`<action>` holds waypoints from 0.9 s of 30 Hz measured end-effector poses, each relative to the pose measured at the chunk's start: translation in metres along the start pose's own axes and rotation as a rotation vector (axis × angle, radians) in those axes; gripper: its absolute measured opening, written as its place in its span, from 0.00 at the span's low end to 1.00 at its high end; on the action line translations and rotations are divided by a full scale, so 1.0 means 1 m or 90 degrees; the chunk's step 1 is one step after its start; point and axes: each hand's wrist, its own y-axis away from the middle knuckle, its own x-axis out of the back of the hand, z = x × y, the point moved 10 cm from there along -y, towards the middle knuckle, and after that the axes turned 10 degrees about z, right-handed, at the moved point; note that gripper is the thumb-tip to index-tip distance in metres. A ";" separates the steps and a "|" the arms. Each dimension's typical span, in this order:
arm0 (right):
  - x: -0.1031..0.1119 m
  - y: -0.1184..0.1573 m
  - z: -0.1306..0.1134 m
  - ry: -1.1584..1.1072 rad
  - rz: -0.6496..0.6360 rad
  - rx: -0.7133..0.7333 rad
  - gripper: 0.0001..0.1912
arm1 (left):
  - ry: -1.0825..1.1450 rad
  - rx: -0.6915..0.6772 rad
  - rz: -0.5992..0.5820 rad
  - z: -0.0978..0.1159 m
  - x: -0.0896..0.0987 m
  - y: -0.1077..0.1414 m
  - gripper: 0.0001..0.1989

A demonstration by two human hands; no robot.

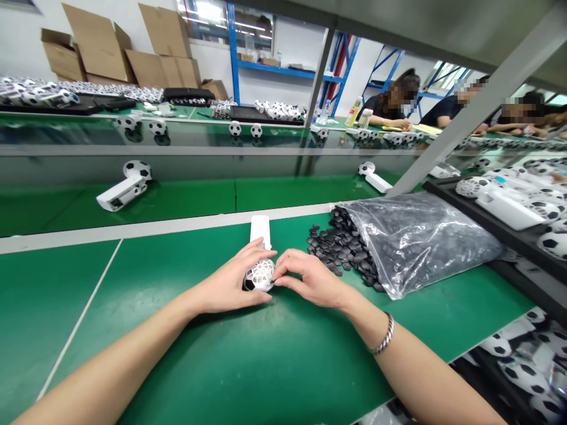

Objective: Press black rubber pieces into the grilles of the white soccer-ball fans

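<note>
A white device with a soccer-ball head (260, 275) and a plain white handle (260, 229) lies on the green table, its handle pointing away from me. My left hand (230, 277) curls around the ball from the left, fingers above and thumb below. Most of the ball's face shows an open white lattice, with a black patch at its lower left. At the ball's right edge, my right hand (310, 277) pinches a small black piece (273, 283), mostly hidden by the fingertips. Loose black pieces (345, 248) spill from a clear plastic bag (425, 236) to the right.
Beyond the table edge, a green conveyor belt (190, 198) carries similar devices (126, 186). A black tray (478, 212) of them stands at right. A slanted grey post (460, 100) crosses the right side. Several people sit at the far bench; cardboard boxes (97, 44) stand at back left.
</note>
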 end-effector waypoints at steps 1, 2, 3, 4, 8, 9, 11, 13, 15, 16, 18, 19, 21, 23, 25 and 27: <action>-0.002 0.000 0.000 -0.002 0.004 -0.001 0.01 | 0.004 0.003 0.007 -0.001 0.000 0.000 0.34; -0.003 0.000 0.001 -0.006 0.014 -0.004 0.01 | 0.008 0.004 0.015 -0.001 -0.001 -0.001 0.34; -0.003 -0.001 0.001 -0.011 0.029 -0.007 0.01 | 0.009 0.004 0.025 -0.002 0.000 -0.001 0.34; -0.003 -0.001 0.002 -0.016 0.045 -0.009 0.03 | 0.008 0.001 0.035 -0.002 0.000 -0.001 0.34; 0.000 -0.001 0.012 -0.033 0.095 -0.038 0.08 | -0.002 -0.014 0.057 0.000 -0.001 -0.001 0.31; 0.002 -0.001 0.015 -0.035 0.103 -0.052 0.11 | -0.003 -0.015 0.062 0.001 -0.001 -0.001 0.31; 0.003 -0.001 0.022 -0.043 0.111 -0.082 0.15 | -0.006 -0.014 0.071 0.002 0.000 -0.001 0.32; 0.000 -0.001 0.025 -0.066 0.093 -0.103 0.16 | -0.012 -0.010 0.081 0.003 0.000 0.000 0.32; -0.004 -0.001 0.026 -0.096 0.072 -0.113 0.15 | -0.022 -0.013 0.081 0.004 0.000 0.000 0.31; -0.006 0.000 0.026 -0.104 0.068 -0.116 0.14 | -0.027 -0.018 0.079 0.005 -0.001 0.000 0.31; -0.008 0.001 0.028 -0.107 0.070 -0.122 0.13 | -0.034 -0.029 0.076 0.007 -0.001 0.000 0.31; -0.010 0.001 0.030 -0.106 0.074 -0.127 0.13 | -0.037 -0.033 0.077 0.007 -0.001 0.000 0.31; -0.012 0.002 0.034 -0.108 0.086 -0.141 0.13 | -0.043 -0.039 0.081 0.007 0.000 0.000 0.30; -0.012 0.002 0.041 -0.113 0.109 -0.167 0.15 | -0.044 -0.046 0.085 0.008 0.001 0.000 0.30; -0.010 0.001 0.047 -0.121 0.121 -0.193 0.19 | -0.035 -0.047 0.085 0.007 0.000 0.000 0.31; -0.002 -0.003 0.050 -0.093 0.115 -0.191 0.20 | -0.022 -0.037 0.091 0.006 -0.001 -0.001 0.31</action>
